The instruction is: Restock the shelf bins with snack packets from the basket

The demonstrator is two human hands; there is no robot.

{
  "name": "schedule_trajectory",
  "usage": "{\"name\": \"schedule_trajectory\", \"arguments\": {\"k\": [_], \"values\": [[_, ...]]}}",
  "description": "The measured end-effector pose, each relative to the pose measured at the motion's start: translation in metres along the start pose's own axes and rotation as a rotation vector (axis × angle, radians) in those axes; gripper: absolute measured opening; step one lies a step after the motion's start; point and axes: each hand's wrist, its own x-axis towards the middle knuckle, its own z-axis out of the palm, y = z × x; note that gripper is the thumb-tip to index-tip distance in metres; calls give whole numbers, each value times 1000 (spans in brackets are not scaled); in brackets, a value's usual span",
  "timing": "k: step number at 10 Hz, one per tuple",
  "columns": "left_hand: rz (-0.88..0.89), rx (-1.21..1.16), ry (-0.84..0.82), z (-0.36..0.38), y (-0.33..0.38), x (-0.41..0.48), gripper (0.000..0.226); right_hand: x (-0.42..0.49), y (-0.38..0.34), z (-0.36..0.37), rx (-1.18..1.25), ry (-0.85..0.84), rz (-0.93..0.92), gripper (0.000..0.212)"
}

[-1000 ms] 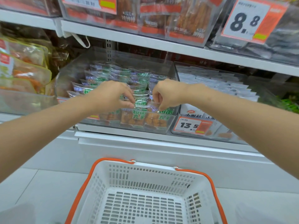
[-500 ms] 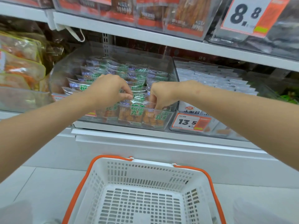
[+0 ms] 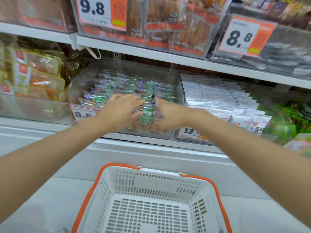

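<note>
Packets of snacks, clear with green print (image 3: 117, 81), stand in rows in the transparent plastic shelf bin (image 3: 178, 88). The left hand (image 3: 121, 110) rests on them, fingers straight and apart. The right hand (image 3: 168, 113) touches them too, its fingers too blurred to tell. A white slotted basket with orange handles (image 3: 151, 180) sits below.

We read a white-and-orange paper price card marked 9.8 (image 3: 101, 12) up top, another marked 8.8 (image 3: 244, 36) to its right. A thin white cord loop (image 3: 94, 54) hangs below the first; pale grey floor tiles (image 3: 50, 199) lie beneath.
</note>
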Motion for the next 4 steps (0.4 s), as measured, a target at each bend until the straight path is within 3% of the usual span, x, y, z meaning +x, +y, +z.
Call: {"name": "schedule_trajectory", "arguments": {"k": [2, 3, 4], "values": [[-23, 70, -207, 14, 1, -17, 65, -4, -9, 31, 56, -46, 35, 87], [-57, -32, -118, 4, 9, -20, 63, -6, -9, 30, 246, 155, 26, 81], [-118, -130, 166, -3, 24, -33, 46, -19, -8, 40, 256, 595, -7, 57]]}}
